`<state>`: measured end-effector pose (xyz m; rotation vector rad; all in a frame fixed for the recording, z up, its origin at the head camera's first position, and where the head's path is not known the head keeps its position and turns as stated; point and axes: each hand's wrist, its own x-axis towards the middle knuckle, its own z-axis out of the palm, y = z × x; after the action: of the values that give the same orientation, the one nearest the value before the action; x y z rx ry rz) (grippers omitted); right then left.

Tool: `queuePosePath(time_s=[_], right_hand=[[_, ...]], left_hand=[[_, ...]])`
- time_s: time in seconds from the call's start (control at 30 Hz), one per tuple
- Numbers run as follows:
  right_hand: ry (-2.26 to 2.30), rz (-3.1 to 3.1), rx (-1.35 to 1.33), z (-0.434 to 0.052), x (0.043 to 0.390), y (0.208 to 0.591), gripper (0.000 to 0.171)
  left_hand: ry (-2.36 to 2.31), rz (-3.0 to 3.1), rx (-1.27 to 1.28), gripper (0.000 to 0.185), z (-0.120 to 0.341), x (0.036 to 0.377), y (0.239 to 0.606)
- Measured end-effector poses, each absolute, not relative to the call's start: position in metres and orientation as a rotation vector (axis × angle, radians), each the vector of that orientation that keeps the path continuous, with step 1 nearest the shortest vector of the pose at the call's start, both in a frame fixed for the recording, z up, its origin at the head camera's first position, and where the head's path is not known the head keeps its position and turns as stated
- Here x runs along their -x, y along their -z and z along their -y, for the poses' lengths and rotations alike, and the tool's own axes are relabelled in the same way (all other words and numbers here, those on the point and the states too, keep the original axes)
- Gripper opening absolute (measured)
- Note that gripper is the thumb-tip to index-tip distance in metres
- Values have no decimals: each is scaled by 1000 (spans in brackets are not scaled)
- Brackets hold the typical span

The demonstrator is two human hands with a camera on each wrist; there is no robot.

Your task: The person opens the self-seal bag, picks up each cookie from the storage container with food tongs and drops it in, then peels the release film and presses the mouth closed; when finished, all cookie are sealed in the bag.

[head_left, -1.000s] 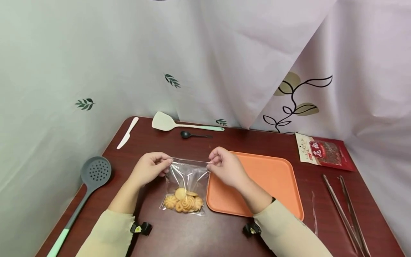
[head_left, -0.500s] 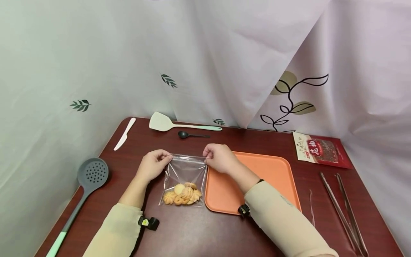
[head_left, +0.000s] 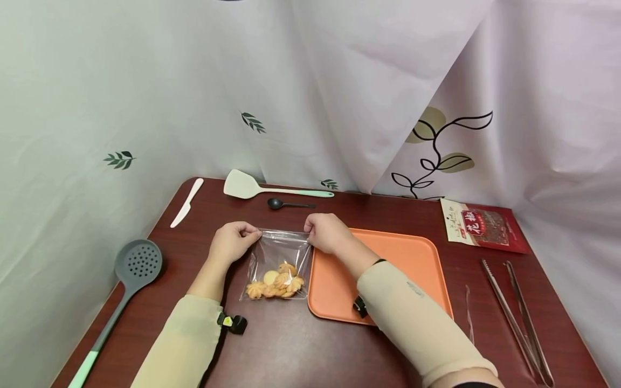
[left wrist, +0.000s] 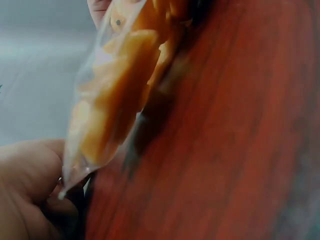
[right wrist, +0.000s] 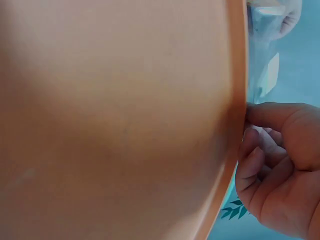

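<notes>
A clear plastic bag (head_left: 282, 249) with several cookies (head_left: 275, 285) at its bottom is stretched between both hands, its mouth on the far side. My left hand (head_left: 232, 242) pinches the left top corner between thumb and fingers. At the opposite top corner, the right hand (head_left: 326, 233) pinches the bag's edge beside the orange tray (head_left: 335, 296). The left wrist view shows the cookies (left wrist: 120, 85) close up through the film, past the left hand (left wrist: 30, 187). In the right wrist view, the curled fingers of the right hand (right wrist: 280, 165) overlap the tray's rim.
A white spatula (head_left: 242, 186), small black spoon (head_left: 276, 203) and white knife (head_left: 186, 205) lie along the back. A grey skimmer (head_left: 139, 264) is at left. On the right are a red spice packet (head_left: 485, 225), metal tongs (head_left: 514, 318) and a thin clear strip (head_left: 469, 312).
Both hands have moved slightly away from the body, and the bag's bottom with its cookies has shifted the same way. The right forearm has swung, its elbow further out; the cookies have resettled.
</notes>
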<state>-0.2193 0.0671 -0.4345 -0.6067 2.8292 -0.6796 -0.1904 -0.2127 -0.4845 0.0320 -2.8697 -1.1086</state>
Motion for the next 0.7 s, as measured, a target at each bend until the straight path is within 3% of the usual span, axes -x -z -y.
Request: queuePosePath(time_s=[0.43,0.7], right_hand=[[739,-2845,644,-73,225,446,14],[869,-2873,802,-98,218,419,8]], left_hand=[[1131,2971,-25,25,214,203,481],[1534,2762,-82,41,221,196,488]])
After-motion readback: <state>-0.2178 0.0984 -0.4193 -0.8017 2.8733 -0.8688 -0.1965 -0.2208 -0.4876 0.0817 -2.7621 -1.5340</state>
